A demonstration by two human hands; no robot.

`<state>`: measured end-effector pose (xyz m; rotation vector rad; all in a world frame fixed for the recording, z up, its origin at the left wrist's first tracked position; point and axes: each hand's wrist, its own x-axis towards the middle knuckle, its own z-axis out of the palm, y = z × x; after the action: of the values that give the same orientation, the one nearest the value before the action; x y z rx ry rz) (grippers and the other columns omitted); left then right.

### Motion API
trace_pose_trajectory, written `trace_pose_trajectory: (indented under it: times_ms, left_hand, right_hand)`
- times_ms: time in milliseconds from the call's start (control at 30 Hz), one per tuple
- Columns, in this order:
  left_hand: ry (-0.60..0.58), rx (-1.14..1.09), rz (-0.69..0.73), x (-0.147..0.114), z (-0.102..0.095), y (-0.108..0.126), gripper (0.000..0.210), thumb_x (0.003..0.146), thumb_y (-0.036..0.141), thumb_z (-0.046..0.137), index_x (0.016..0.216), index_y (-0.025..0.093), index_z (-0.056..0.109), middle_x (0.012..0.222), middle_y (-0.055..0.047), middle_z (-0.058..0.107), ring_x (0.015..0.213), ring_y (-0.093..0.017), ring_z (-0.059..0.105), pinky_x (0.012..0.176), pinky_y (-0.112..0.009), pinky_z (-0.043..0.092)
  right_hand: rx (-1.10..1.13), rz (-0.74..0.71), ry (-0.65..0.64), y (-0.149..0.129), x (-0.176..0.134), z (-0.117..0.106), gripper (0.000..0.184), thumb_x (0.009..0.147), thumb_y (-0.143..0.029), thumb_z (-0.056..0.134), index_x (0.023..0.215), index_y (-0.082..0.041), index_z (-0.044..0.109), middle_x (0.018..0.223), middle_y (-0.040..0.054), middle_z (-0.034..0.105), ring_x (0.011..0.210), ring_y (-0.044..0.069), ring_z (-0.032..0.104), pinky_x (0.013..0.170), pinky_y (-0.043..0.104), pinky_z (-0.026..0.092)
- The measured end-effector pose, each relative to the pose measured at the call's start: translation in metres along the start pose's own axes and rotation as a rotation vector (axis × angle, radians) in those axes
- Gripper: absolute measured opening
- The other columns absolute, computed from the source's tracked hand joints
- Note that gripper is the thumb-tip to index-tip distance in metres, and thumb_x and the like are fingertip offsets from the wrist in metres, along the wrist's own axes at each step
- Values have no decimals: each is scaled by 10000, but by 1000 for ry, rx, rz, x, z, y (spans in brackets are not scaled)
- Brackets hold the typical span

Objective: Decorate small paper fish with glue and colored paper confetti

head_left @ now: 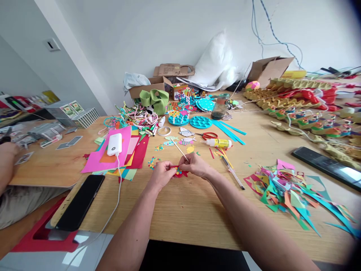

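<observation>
Between my two hands, just above the wooden table, is a red paper fish [178, 172] dotted with small coloured paper circles. My left hand [163, 174] pinches its left side between thumb and fingers. Closed around a thin pale stick [177, 146], my right hand [196, 165] also touches the fish's right side; the stick points up and away to the left. Loose paper dots [153, 162] lie beside my left hand. Several cut-out paper fish [186, 141] rest beyond my hands, close to red-handled scissors [209, 135] and a yellow-labelled glue bottle [218, 143].
Coloured paper sheets [138, 152] with a white power bank [114, 144] lie left, near a black phone [80, 203]. A pen [233, 173], paper scraps [284, 188] and another phone [327, 165] are right. A glass jar [220, 106] stands behind. Another person's arm [7, 162] is far left.
</observation>
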<state>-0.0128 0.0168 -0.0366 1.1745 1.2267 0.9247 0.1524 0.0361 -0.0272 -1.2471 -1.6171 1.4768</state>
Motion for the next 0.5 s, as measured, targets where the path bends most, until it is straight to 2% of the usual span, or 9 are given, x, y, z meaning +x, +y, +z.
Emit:
trace_pose_trajectory:
  times_ms: [200, 500]
  left_hand:
    - [-33, -1, -24, -3, -1, 3, 119, 625, 172, 745, 602, 170, 628, 549, -19, 675, 509, -146, 641, 490, -203, 471]
    - [-40, -8, -26, -2, 0, 4, 107, 629, 159, 712, 592, 173, 613, 539, -9, 668, 492, -131, 629, 485, -192, 465]
  right_hand:
    - [11, 14, 32, -7, -3, -1, 32, 589, -178, 574, 590, -156, 596, 447, -44, 552, 416, 55, 381, 422, 202, 243]
    - [1, 17, -2, -1, 0, 2, 34, 582, -158, 584, 613, -160, 599, 467, -43, 573, 445, 69, 435, 444, 201, 274]
